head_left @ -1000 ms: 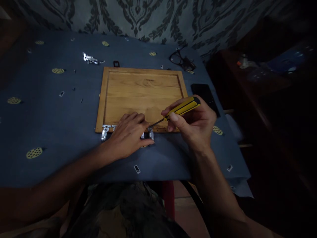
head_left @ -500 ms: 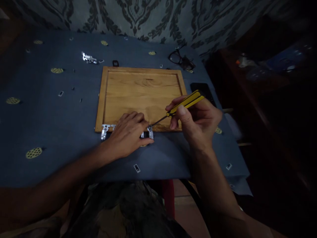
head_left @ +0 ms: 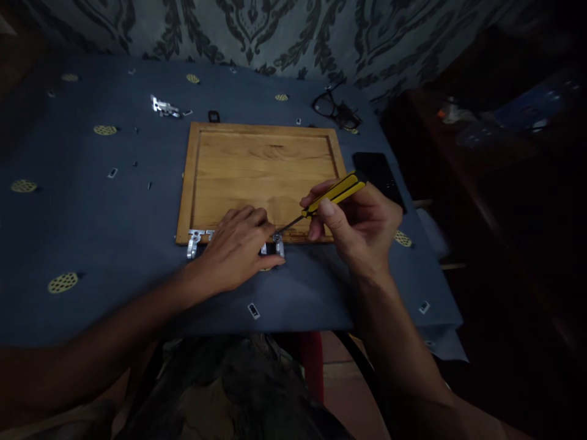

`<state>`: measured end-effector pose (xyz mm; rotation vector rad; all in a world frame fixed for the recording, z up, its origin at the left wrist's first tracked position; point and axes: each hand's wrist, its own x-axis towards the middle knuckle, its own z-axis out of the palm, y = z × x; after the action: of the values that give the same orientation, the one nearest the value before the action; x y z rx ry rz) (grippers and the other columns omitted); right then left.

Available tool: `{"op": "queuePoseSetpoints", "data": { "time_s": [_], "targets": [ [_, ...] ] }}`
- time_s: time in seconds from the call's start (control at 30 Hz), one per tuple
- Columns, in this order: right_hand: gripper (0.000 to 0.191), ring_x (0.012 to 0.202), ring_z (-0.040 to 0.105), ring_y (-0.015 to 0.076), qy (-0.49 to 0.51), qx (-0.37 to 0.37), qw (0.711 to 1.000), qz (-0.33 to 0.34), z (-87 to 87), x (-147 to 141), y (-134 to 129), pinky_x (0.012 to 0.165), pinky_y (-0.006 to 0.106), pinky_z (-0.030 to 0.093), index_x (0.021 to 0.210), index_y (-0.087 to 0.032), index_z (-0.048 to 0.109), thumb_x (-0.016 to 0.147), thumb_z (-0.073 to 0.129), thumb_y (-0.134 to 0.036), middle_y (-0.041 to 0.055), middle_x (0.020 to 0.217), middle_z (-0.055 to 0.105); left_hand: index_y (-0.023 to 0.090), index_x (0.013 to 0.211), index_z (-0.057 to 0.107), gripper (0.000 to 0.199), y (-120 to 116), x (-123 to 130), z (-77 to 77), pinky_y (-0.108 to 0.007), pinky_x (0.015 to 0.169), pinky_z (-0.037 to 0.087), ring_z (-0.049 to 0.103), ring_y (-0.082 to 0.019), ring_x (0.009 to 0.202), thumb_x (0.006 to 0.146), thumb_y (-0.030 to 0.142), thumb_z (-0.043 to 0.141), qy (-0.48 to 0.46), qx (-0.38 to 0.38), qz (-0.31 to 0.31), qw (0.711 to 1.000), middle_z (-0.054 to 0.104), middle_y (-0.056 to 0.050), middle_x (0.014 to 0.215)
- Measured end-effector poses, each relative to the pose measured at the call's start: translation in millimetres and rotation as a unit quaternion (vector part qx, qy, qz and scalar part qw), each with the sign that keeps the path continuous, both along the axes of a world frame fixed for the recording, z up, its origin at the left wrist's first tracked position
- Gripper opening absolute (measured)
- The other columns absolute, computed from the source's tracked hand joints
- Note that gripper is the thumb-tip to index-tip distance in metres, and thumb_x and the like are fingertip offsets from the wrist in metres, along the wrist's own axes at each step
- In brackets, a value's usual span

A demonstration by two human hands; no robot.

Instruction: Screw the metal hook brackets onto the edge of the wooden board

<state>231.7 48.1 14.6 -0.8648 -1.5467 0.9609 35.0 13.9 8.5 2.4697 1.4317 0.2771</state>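
Note:
A framed wooden panel lies flat, with metal hinges along its near edge. My right hand is closed around a yellow and black screwdriver, tilted with its tip down at the right-hand hinge. Over the panel's near edge rests my left hand, fingers curled on top and thumb in front, holding that hinge against the wood. Another hinge shows at the panel's left corner, just beyond the left wrist. The fingers hide the stretch between the two hinges and partly cover the screw spot.
A blue patterned cloth covers the table. A loose metal hinge and small screws lie to the left. Glasses lie behind the panel, and a black phone is to its right. A patterned wall borders the back.
My right hand and the screwdriver handle have shifted slightly left and turned, while the tip stays at the hinge. More of the phone shows. My left hand and the panel hold still.

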Motion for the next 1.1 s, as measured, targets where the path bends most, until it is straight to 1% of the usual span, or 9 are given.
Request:
{"op": "queuePoseSetpoints", "data": {
  "time_s": [0.2,0.3,0.47,0.53,0.63,0.8,0.9,1.03,1.1],
  "targets": [
    [0.025,0.046,0.061,0.0075,0.0,0.004,1.0,0.017,4.0,-1.6,-1.9,0.04,0.022,0.05,0.084,-0.025,0.07,0.082,0.089,-0.041,-0.0027,0.085,0.077,0.015,0.108,0.074,0.036,-1.2,-1.1,-1.3,-0.045,0.095,0.051,0.064,-0.031,0.111,0.09,0.045,0.082,0.0,0.006,-0.005,1.0,0.069,-0.009,0.11],
    [0.027,0.047,0.061,0.0076,-0.001,0.001,1.0,0.027,4.9,-0.3,-1.4,0.04,0.021,0.05,0.081,-0.025,0.068,0.081,0.089,-0.04,-0.0027,0.085,0.078,0.015,0.108,0.074,0.037,-1.3,-1.0,-1.2,-0.045,0.095,0.051,0.064,-0.031,0.111,0.09,0.046,0.082,0.002,0.007,-0.003,1.0,0.069,-0.009,0.109],
    [0.028,0.052,0.065,0.009,0.003,-0.02,0.997,0.08,6.4,2.7,-1.2,0.048,0.023,0.057,0.108,-0.029,0.078,0.088,0.082,-0.047,-0.0011,0.091,0.08,0.015,0.11,0.074,0.037,-1.0,-0.4,-0.2,-0.045,0.097,0.05,0.063,-0.032,0.113,0.09,0.046,0.082,0.003,0.005,-0.003,1.0,0.069,-0.009,0.112],
    [0.023,0.052,0.066,0.0086,0.001,-0.025,0.995,0.1,7.0,2.3,-1.6,0.049,0.023,0.058,0.108,-0.029,0.08,0.09,0.081,-0.044,-0.0006,0.092,0.08,0.016,0.111,0.074,0.037,-1.0,-0.4,-0.2,-0.045,0.097,0.05,0.063,-0.031,0.113,0.09,0.045,0.082,-0.001,0.007,-0.004,1.0,0.069,-0.009,0.113],
    [0.016,0.053,0.066,0.0074,0.002,-0.016,0.996,0.091,6.7,0.3,-2.4,0.047,0.02,0.056,0.094,-0.026,0.08,0.086,0.085,-0.038,-0.0002,0.094,0.08,0.016,0.111,0.074,0.037,-0.9,-0.5,-0.8,-0.045,0.097,0.05,0.063,-0.031,0.112,0.09,0.044,0.082,-0.004,0.007,-0.003,1.0,0.069,-0.008,0.112],
    [0.021,0.05,0.065,0.008,0.016,-0.004,0.998,0.067,4.4,-2.2,-2.7,0.045,0.021,0.055,0.083,-0.022,0.075,0.08,0.09,-0.036,0.001,0.091,0.081,0.016,0.113,0.075,0.038,-0.7,0.0,-1.4,-0.045,0.098,0.05,0.063,-0.031,0.115,0.09,0.045,0.082,0.002,-0.001,0.0,1.0,0.07,-0.008,0.114],
    [0.025,0.049,0.064,0.0089,0.014,-0.021,0.997,0.075,5.8,-2.2,-2.4,0.046,0.023,0.058,0.083,-0.022,0.074,0.079,0.091,-0.041,0.0007,0.088,0.08,0.016,0.111,0.074,0.037,-1.1,-0.3,-1.6,-0.045,0.097,0.05,0.063,-0.031,0.114,0.091,0.045,0.082,0.002,0.005,-0.003,1.0,0.07,-0.009,0.114],
    [0.027,0.052,0.065,0.0091,-0.006,-0.046,0.996,0.082,8.4,-1.7,-1.9,0.051,0.024,0.063,0.091,-0.023,0.079,0.082,0.087,-0.048,0.0023,0.094,0.082,0.016,0.106,0.074,0.035,-1.7,-1.5,-2.8,-0.043,0.096,0.049,0.063,-0.03,0.111,0.091,0.046,0.082,-0.002,0.024,-0.008,1.0,0.069,-0.008,0.109],
    [0.03,0.051,0.065,0.0097,-0.014,-0.052,0.996,0.074,8.6,-2.1,-1.9,0.05,0.025,0.062,0.089,-0.022,0.08,0.08,0.089,-0.049,0.0016,0.088,0.081,0.017,0.107,0.073,0.035,-1.5,-2.0,-3.3,-0.042,0.095,0.049,0.062,-0.03,0.11,0.091,0.046,0.082,-0.005,0.025,-0.009,1.0,0.069,-0.007,0.108]
  ]
}}
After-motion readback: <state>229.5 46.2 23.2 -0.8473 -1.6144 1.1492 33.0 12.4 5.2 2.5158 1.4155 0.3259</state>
